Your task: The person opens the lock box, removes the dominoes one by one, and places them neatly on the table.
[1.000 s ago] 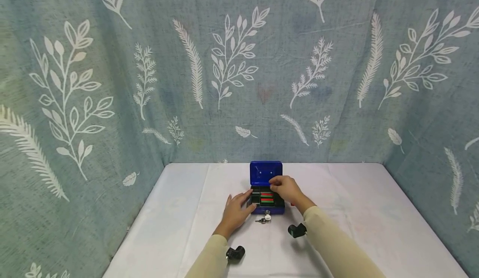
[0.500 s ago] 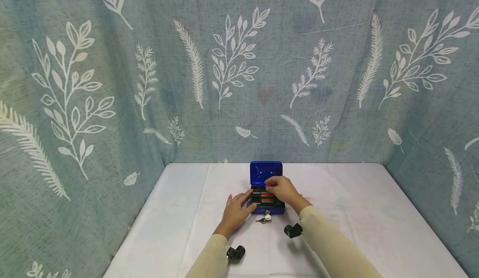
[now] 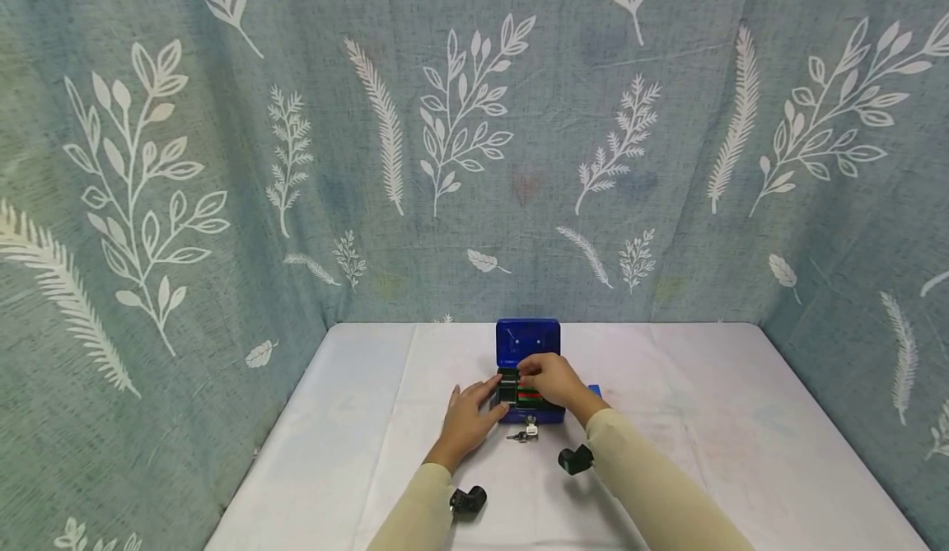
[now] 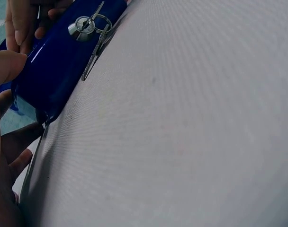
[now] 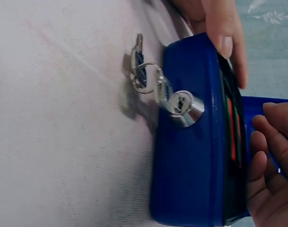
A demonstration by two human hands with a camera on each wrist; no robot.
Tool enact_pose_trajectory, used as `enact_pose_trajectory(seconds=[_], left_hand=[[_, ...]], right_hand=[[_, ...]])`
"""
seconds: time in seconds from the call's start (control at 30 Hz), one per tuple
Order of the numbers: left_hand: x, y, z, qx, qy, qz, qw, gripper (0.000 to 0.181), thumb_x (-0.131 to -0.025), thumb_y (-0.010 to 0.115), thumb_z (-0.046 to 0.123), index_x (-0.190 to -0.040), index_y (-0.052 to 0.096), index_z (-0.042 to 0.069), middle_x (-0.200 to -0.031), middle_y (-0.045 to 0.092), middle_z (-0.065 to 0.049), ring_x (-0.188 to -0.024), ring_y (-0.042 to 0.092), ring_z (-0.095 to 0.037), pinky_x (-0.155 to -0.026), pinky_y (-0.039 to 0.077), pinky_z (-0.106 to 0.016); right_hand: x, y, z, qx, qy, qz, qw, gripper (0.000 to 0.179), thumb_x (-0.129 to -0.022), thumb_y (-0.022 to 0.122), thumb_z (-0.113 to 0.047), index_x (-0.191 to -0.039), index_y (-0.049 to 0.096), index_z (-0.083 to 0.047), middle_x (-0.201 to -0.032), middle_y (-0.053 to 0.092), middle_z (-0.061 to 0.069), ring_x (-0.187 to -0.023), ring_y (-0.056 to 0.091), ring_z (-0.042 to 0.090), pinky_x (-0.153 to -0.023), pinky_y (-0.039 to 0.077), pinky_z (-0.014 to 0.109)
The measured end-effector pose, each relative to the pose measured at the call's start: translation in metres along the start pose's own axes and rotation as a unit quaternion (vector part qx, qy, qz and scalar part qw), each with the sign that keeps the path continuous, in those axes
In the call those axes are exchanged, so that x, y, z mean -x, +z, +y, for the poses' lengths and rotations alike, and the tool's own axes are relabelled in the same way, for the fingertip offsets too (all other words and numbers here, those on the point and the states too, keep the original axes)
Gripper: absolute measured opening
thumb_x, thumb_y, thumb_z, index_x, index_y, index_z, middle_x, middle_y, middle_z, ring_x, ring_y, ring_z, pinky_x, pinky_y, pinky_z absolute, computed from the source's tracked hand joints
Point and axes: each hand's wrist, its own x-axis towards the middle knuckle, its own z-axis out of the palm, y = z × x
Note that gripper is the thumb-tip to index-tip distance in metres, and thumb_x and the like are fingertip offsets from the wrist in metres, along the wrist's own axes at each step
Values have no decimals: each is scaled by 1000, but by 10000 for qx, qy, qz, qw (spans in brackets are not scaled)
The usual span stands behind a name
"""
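Observation:
A blue cash box (image 3: 549, 416) stands on the table with its lid (image 3: 528, 337) raised at the back. Inside it, a black tray has compartments, and red-and-green strips (image 5: 232, 135) lie in one of them. My left hand (image 3: 469, 421) grips the box's left side, its thumb on the rim. Over the tray hovers my right hand (image 3: 554, 380), fingers bent and thumb near the index finger. Whether something small is between them is hidden. A key ring with keys (image 5: 141, 78) hangs from the front lock (image 5: 185, 109).
A small blue object (image 3: 595, 389) shows just right of the box, partly behind the right wrist. White cloth covers the table (image 3: 371, 419). Behind it hangs a leaf-patterned curtain (image 3: 519, 164).
My right hand has moved left across the tray, and is slightly lower now. The left hand has stayed at the box's side. A blue object has come into view beside the right wrist.

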Motion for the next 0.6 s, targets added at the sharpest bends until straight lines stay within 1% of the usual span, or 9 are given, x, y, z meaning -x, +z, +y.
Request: enact_pose_trajectory(seconds=[0.1, 0.2, 0.33, 0.4, 0.6], left_hand=[[1, 1, 0, 25, 37, 26, 10000, 58, -89, 62, 46, -142, 53, 24, -133, 60, -2, -126, 50, -28, -113, 14, -60], [1, 1, -1, 16, 66, 48, 10000, 58, -90, 61, 47, -142, 53, 23, -132, 60, -3, -126, 51, -28, -113, 14, -61], [0, 1, -1, 3, 111, 85, 9999, 58, -89, 61, 47, -142, 54, 23, -132, 61, -4, -125, 51, -29, -113, 14, -61], [-1, 1, -2, -3, 96, 80, 9999, 58, -89, 62, 47, -142, 54, 23, -132, 60, -3, -126, 51, -28, -113, 14, -61], [-1, 1, -2, -68, -40, -64, 9999, 59, -90, 60, 49, -143, 52, 25, -135, 59, -1, -128, 49, -27, -114, 12, -58]], right_hand=[[1, 3, 1, 160, 63, -46, 9998, 22, -90, 70, -14, -111, 72, -10, -100, 70, -1, -95, 64, 17, -85, 54, 40], [1, 6, 3, 391, 19, -75, 9992, 21, -90, 70, -15, -110, 72, -11, -100, 70, -1, -96, 64, 17, -87, 53, 41], [1, 7, 2, 570, -31, -125, 9983, 21, -89, 70, -15, -110, 72, -12, -100, 70, -1, -96, 63, 17, -88, 52, 42], [1, 7, 1, 608, -37, -156, 9980, 21, -89, 70, -14, -110, 72, -11, -99, 70, -1, -95, 63, 17, -88, 53, 43], [0, 9, 1, 786, -112, -282, 9964, 20, -89, 70, -14, -109, 72, -11, -99, 70, -1, -95, 64, 18, -87, 53, 43]])
